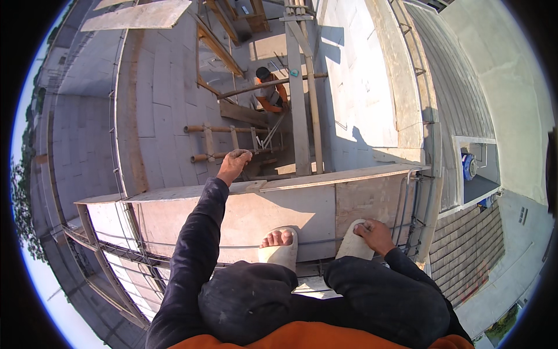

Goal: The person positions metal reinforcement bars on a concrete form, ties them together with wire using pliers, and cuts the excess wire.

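My left hand (pixel 234 167) reaches forward past the wooden top edge of the formwork panel (pixel 232 212), above the opening below. Its fingers are curled closed, and what they may hold is too small to make out. My right hand (pixel 379 237) is down at my right foot, its bent fingers closed on the front of a pale sandal (pixel 354 244). The matching left sandal (pixel 278 253) shows bare toes. Both knees are bent in dark trousers. Beyond my left hand, thin light rods (pixel 268 138) slant up toward a co-worker (pixel 270 90) below.
A long plank (pixel 297 110) and bamboo poles (pixel 221 127) span the deep opening ahead. Steel bars (pixel 414 215) run along the wall forms at right. A loose board (pixel 136 15) lies far left. Roofs and a blue object (pixel 468 166) are lower on the right.
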Demonstrator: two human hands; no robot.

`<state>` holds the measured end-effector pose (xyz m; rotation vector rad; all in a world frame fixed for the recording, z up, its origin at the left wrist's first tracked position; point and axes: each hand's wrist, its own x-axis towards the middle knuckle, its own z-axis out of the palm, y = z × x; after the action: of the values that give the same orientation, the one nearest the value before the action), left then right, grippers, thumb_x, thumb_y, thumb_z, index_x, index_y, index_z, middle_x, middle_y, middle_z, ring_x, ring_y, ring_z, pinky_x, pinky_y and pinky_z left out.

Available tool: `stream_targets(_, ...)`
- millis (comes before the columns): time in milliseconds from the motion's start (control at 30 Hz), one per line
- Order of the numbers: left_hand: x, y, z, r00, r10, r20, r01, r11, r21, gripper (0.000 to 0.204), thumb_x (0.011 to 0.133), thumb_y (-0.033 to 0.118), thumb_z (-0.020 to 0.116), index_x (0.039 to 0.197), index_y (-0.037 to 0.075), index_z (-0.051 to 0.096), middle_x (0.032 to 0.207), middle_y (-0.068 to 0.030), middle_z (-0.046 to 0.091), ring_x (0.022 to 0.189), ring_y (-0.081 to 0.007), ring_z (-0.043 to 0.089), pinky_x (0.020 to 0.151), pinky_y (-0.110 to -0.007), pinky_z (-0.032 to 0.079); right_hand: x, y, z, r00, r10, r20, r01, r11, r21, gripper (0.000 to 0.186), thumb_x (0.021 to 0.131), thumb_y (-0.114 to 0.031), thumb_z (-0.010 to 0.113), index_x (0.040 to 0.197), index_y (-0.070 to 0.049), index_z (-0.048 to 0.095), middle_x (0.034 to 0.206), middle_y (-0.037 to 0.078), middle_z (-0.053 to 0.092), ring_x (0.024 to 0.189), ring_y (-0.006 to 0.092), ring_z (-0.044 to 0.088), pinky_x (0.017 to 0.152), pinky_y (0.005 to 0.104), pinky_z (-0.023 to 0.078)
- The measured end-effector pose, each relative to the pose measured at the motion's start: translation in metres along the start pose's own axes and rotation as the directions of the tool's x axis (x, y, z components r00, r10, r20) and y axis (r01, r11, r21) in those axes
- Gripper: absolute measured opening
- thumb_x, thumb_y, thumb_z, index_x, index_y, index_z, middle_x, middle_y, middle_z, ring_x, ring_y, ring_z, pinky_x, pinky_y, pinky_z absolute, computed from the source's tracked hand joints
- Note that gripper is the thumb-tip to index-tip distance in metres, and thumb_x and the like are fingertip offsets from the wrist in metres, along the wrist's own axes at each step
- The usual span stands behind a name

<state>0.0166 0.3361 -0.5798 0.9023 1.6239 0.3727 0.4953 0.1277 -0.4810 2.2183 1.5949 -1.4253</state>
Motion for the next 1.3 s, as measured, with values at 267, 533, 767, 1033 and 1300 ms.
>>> stream_targets(267, 0.009, 0.045, 0.022, 0.962, 0.083, 0.260, -0.159, 0.945, 0.286, 0.067, 0.094, 0.020, 0.063, 0.155, 0.003, 0.044, 0.105, -0.0133, 0.076, 0.088, -0.0182, 0.072, 0.081, -0.033, 0.057, -0.004, -0.014, 0.002, 1.000, 0.027, 0.011, -0.027, 1.000, 0.010, 0.045, 0.090, -0.049, 0.073, 0.083, -0.004, 0.074, 0.081, 0.019, 0.071, 0.079, 0.0369, 0.070, 0.072, 0.0453, 0.053)
stream_targets(533, -0.093, 0.107, 0.068, 0.873, 0.435, 0.220, -0.440, 0.898, -0.030, 0.039, 0.105, 0.022, 0.060, 0.134, -0.004, 0.062, 0.112, -0.0166, 0.075, 0.109, -0.0220, 0.070, 0.100, -0.033, 0.053, 0.002, 0.009, 0.006, 1.000, 0.021, -0.010, -0.021, 1.000, -0.007, 0.041, 0.092, -0.047, 0.069, 0.083, -0.008, 0.076, 0.083, 0.017, 0.073, 0.079, 0.0371, 0.070, 0.073, 0.0460, 0.053)
stream_targets(767, -0.174, 0.116, -0.001, 0.862, 0.448, 0.237, -0.465, 0.885, 0.018, 0.031, 0.103, 0.018, 0.065, 0.127, -0.001, 0.067, 0.115, -0.0132, 0.073, 0.110, -0.0213, 0.068, 0.099, -0.036, 0.051, -0.037, 0.011, 0.021, 0.970, 0.111, -0.217, -0.040, 0.950, 0.309, 0.043, 0.093, -0.049, 0.068, 0.102, -0.006, 0.073, 0.094, 0.015, 0.075, 0.085, 0.0358, 0.071, 0.078, 0.0462, 0.054)
stream_targets(1033, -0.300, 0.264, -0.055, 0.755, 0.544, 0.366, -0.654, 0.666, 0.359, 0.072, 0.088, 0.058, 0.076, 0.130, 0.000, 0.065, 0.119, -0.0161, 0.071, 0.116, -0.0296, 0.066, 0.104, -0.044, 0.049, -0.111, 0.028, 0.016, 0.699, 0.378, -0.607, -0.177, 0.914, 0.365, 0.033, 0.091, -0.028, 0.075, 0.114, -0.005, 0.068, 0.112, 0.016, 0.068, 0.107, 0.0356, 0.064, 0.093, 0.0448, 0.050)
stream_targets(1300, -0.338, 0.337, 0.041, 0.456, 0.094, 0.885, -0.822, 0.426, 0.379, 0.067, 0.086, 0.018, 0.083, 0.142, -0.006, 0.057, 0.137, -0.0251, 0.064, 0.129, -0.0401, 0.059, 0.112, -0.050, 0.044, -0.118, 0.085, 0.057, 0.565, 0.496, -0.660, -0.311, 0.868, 0.386, 0.033, 0.099, -0.030, 0.066, 0.123, -0.008, 0.067, 0.121, 0.015, 0.067, 0.114, 0.0389, 0.059, 0.095, 0.0518, 0.046)
